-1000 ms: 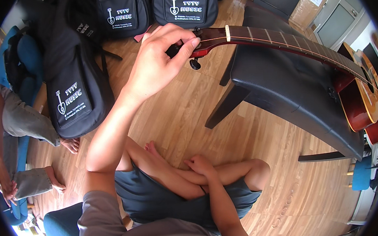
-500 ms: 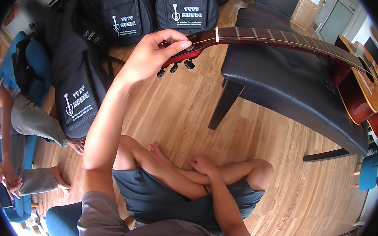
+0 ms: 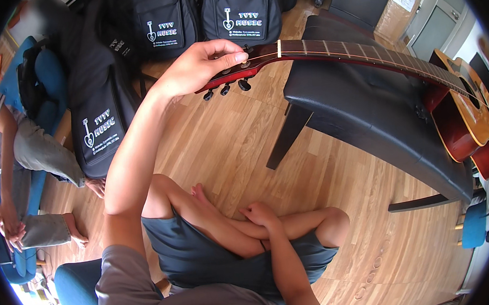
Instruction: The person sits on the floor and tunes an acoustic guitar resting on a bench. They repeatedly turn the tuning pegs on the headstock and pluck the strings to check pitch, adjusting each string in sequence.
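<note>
An acoustic guitar [image 3: 469,115] with a dark red side and a light top lies along a black padded bench [image 3: 360,102]. Its fretted neck [image 3: 350,49] reaches left to the headstock [image 3: 250,67], past the bench's edge. My left hand [image 3: 196,68] is closed over the headstock, thumb and fingers pinching a copper-coloured guitar string [image 3: 317,53] by the tuning posts. The string runs along the neck. Black tuning pegs [image 3: 226,89] stick out below that hand. My right hand [image 3: 260,214] rests over my crossed legs, fingers loosely curled and seemingly holding nothing.
Black instrument bags [image 3: 103,114] stand at the back left. On the left another person sits with hands [image 3: 13,234] together, near a blue chair [image 3: 46,70]. A cardboard box [image 3: 401,2] stands at the far right, and a blue stool [image 3: 473,225] at the right edge.
The whole view has shifted slightly. My left hand keeps its pinch on the string at the headstock, and my right hand stays on my legs.
</note>
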The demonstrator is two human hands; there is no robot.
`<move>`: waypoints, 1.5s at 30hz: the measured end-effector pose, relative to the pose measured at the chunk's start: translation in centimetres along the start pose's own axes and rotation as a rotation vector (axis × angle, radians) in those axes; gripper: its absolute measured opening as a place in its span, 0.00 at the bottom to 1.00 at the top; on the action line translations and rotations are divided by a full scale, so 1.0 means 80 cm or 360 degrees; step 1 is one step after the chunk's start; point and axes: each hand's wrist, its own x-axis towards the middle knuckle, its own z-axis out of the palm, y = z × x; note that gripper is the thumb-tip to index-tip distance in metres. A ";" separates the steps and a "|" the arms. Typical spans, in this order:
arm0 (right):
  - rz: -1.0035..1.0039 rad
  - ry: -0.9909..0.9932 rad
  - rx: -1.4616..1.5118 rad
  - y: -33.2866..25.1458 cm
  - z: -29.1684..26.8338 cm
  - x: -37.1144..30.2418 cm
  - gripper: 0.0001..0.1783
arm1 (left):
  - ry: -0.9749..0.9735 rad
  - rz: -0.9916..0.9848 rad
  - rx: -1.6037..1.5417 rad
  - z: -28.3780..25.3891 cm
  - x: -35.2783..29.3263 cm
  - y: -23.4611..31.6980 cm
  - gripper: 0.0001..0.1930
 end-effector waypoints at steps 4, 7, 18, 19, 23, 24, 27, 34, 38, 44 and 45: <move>-0.0015 0.0006 -0.0019 0.001 0.003 0.003 0.28 | -0.0043 0.0078 0.0002 -0.007 0.000 -0.009 0.14; -0.0002 -0.0003 -0.0020 0.002 0.003 0.004 0.27 | -0.0052 0.0078 0.0077 -0.008 0.001 -0.012 0.14; -0.0022 0.0016 -0.0028 0.000 0.001 0.004 0.27 | 0.0037 0.0081 0.0170 -0.002 -0.003 -0.003 0.14; -0.0022 0.0012 -0.0026 0.001 0.002 0.005 0.27 | 0.0042 0.0102 0.0162 -0.002 -0.002 -0.006 0.14; -0.0031 -0.0002 0.0002 0.003 0.004 0.005 0.27 | 0.0083 -0.0024 0.0160 -0.004 -0.008 0.000 0.14; -0.0032 0.0000 -0.0006 0.003 0.004 0.005 0.27 | 0.0092 0.0011 0.0131 -0.005 -0.006 -0.004 0.14; -0.0047 0.0004 -0.0043 0.002 0.006 0.007 0.28 | 0.0101 0.0065 0.0120 -0.007 -0.006 -0.010 0.14; -0.0038 0.0036 -0.0061 0.005 0.006 0.007 0.28 | 0.0114 0.0206 0.0278 0.003 -0.010 -0.003 0.15; 0.0001 0.0018 -0.0085 0.001 0.004 0.007 0.28 | 0.0165 0.0193 0.0099 0.005 -0.007 -0.006 0.14; 0.0008 0.0000 -0.0008 0.005 0.006 0.006 0.29 | 0.0121 0.0246 0.0340 0.006 -0.006 0.002 0.13; -0.0007 -0.0005 0.0003 0.007 0.007 0.007 0.29 | 0.0108 0.0235 0.0339 0.004 -0.006 0.002 0.13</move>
